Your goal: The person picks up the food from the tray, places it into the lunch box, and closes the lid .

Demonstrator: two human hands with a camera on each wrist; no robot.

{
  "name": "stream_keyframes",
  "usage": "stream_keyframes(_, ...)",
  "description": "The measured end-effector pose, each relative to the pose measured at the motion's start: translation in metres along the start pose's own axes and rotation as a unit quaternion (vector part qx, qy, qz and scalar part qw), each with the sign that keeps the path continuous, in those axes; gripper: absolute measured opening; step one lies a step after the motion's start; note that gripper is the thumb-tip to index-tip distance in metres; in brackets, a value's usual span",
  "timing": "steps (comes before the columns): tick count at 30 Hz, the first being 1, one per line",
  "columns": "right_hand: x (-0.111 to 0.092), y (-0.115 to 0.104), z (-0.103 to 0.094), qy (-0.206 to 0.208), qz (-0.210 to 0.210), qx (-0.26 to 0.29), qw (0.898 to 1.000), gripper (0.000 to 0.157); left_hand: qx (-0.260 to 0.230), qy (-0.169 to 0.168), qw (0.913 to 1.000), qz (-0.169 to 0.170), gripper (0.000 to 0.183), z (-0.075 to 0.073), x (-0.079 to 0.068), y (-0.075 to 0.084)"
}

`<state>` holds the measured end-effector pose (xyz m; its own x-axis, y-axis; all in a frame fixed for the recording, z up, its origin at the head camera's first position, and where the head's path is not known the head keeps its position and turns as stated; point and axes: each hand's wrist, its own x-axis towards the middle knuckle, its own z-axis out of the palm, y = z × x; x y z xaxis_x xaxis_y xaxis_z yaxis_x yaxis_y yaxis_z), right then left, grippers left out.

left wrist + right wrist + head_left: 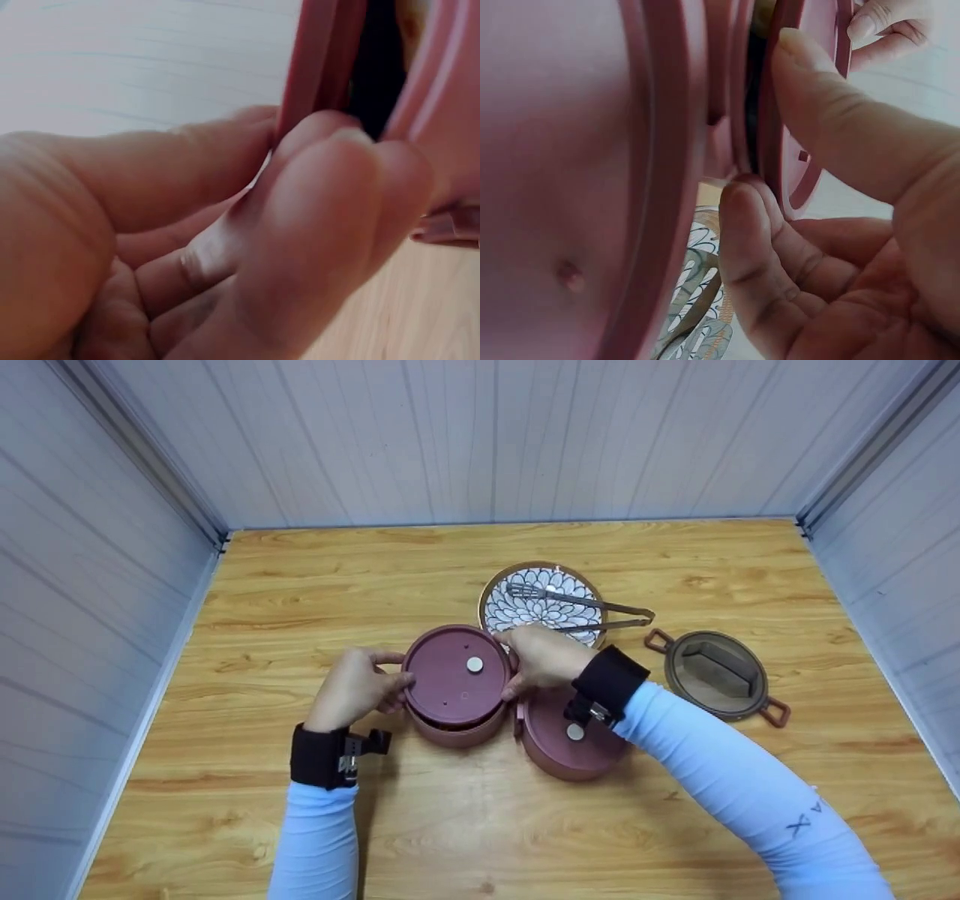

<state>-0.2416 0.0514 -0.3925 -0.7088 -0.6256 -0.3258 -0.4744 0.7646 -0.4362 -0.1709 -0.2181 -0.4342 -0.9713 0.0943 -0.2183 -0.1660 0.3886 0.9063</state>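
Observation:
A round maroon lid with a pale knob lies tilted over a matching pot, leaving a dark gap at the near side. My left hand pinches the lid's left edge, its thumb on the rim. On the opposite edge my right hand grips the lid between thumb and fingers. In the left wrist view, fingertips sit between the lid's rim and the pot wall. The right wrist view shows my right thumb along the lid, with the dark opening beside it.
A second maroon pot, lidded, stands right of the first, partly under my right wrist. Behind it, metal tongs lie across a petal-patterned plate. At the right sits a brown lidded pan with two reddish handles. Walls enclose the wooden table.

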Motion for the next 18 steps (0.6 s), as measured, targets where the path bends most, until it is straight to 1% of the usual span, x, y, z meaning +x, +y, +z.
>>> stream_keyframes(5,0.0022,-0.0008,0.0017,-0.004,-0.015,-0.025,1.000,0.087,0.040,0.010,0.9991,-0.002,0.034,0.0021,-0.0008,-0.0006)
stream_keyframes(9,0.0021,-0.0010,0.0017,-0.013,-0.021,-0.044,0.999,0.083,0.071,0.013,0.9974,-0.001,0.035,0.0024,-0.0021,-0.0003)
stream_keyframes(11,0.0014,-0.0011,0.0007,-0.012,-0.018,-0.047,0.999,0.082,0.075,0.014,0.9971,0.001,0.035,0.0026,-0.0022,-0.0002)
stream_keyframes(18,0.0024,-0.0009,-0.0024,-0.006,0.006,-0.018,1.000,0.066,0.067,0.010,0.9977,-0.002,0.034,0.0046,-0.0014,-0.0003)
